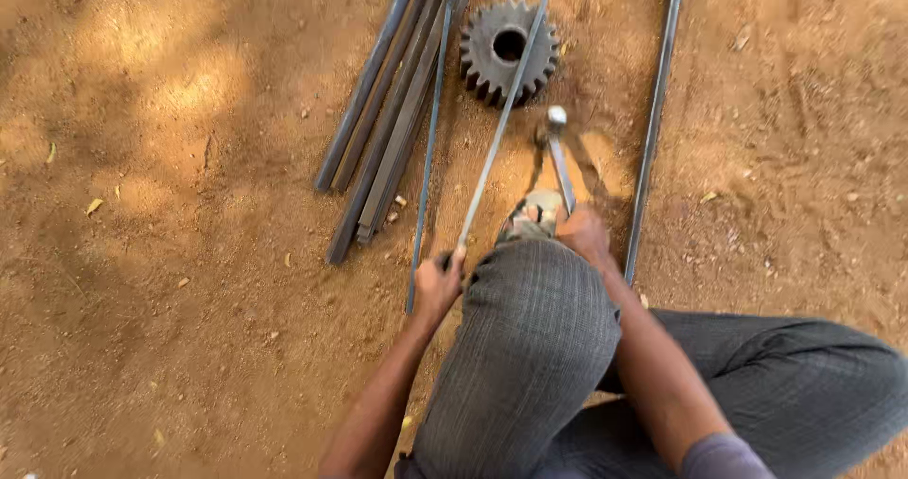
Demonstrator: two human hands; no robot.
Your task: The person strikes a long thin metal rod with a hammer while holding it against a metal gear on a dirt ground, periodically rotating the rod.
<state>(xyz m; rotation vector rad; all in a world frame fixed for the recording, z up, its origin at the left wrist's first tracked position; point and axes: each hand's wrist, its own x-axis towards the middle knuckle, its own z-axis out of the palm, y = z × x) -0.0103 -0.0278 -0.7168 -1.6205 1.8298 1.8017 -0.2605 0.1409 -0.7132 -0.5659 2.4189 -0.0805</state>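
Steel rod, thin and grey, runs from the person's left hand up toward twelve o'clock, crossing over the big toothed gear that lies flat on the ground. The left hand is closed around the near end of this rod, fingers wrapped tight, just at nine o'clock of the raised knee. The right hand is clenched on the handle of a hammer, whose shiny head sits at about twelve o'clock from the hand, just beside the rod and close below the gear at its five o'clock. Between the two hands, a foot in a sandal shows past the knee.

At about ten o'clock of the left hand lies a bundle of flat steel bars, slanting side by side on the dirt. A second thin rod lies between that bundle and the held rod, its near end close to the left hand. A third rod stretches along the right side, from beside the right forearm toward one o'clock. Grey trousers cover both legs, and the reddish-brown dirt ground spreads all round, dappled with light and scattered with a few dry leaves.
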